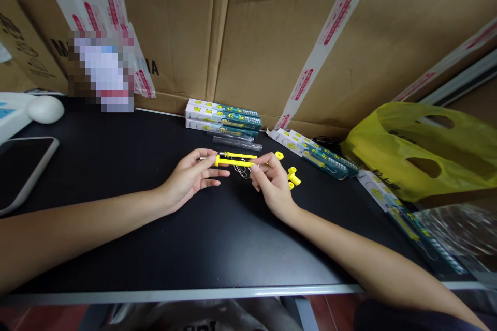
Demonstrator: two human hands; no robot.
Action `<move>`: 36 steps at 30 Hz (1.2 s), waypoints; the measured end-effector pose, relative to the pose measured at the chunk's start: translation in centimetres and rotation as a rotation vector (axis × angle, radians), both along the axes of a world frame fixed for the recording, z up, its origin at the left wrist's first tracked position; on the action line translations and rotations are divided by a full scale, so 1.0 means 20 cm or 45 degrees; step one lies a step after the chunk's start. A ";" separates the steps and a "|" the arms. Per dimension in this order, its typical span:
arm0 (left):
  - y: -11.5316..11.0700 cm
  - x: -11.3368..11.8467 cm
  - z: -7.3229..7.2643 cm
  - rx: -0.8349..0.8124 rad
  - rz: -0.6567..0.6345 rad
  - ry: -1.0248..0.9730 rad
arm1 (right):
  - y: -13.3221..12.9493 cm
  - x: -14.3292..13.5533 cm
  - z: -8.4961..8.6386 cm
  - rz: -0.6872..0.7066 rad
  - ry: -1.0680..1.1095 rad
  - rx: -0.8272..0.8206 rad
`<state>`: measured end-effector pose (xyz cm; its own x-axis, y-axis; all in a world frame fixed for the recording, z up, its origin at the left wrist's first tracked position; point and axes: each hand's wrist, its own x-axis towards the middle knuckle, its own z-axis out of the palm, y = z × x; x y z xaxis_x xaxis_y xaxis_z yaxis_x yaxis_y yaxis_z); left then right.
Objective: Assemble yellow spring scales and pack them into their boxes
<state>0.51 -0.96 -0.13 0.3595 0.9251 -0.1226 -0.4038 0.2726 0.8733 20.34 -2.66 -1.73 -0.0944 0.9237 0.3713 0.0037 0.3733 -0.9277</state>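
Observation:
Between my two hands lies a slim yellow plastic rod (236, 162), held roughly level above the black table. The thumb and fingers of my left hand (194, 171) pinch its left end, where a short metal piece sticks out. My right hand (272, 181) pinches the right end with thumb and forefinger. Just behind it is a second yellow rod (243, 155) with a dark and metal end. Several thin metal wire hooks (243, 169) lie below the rods, partly hidden. Small yellow plastic caps (294, 178) rest beside my right hand. Clear plastic tubes (236, 143) lie farther back.
Printed narrow boxes (223, 116) are stacked at the back, with more boxes (310, 152) to the right. A yellow plastic bag (388, 145) sits at the far right. A phone (25, 170) and a white device (44, 108) are at left. Large cardboard (264, 36) stands behind.

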 end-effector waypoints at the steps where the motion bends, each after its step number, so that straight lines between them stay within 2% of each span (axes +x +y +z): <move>1: 0.00 0.00 -0.01 0.014 0.034 -0.003 | -0.01 0.00 0.00 0.011 -0.043 0.017; 6: 0.01 -0.01 -0.01 0.052 0.076 -0.008 | -0.06 -0.01 -0.01 0.101 -0.410 0.113; 9: 0.01 0.00 0.00 0.081 0.007 0.046 | -0.07 -0.01 -0.02 0.119 -0.606 0.198; 12: -0.01 0.01 -0.01 0.168 -0.112 0.177 | -0.07 -0.01 -0.03 0.086 -0.678 0.248; 16: -0.03 0.03 -0.03 0.320 -0.179 0.343 | -0.07 -0.01 -0.03 0.065 -0.667 0.259; 20: -0.03 0.03 -0.04 0.388 -0.153 0.406 | -0.09 -0.03 -0.02 0.130 -0.576 0.121; 29: -0.03 0.03 -0.04 0.294 -0.120 0.305 | -0.12 -0.06 -0.01 0.150 -0.353 -0.098; 36: -0.04 0.03 -0.04 0.382 -0.140 0.411 | -0.13 -0.07 0.00 0.172 -0.441 -0.122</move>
<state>1.14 -1.71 -0.97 0.4447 0.8954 0.0232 -0.0809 0.0144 0.9966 19.03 -5.16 -1.69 -0.3226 0.9232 0.2089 0.2795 0.3038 -0.9108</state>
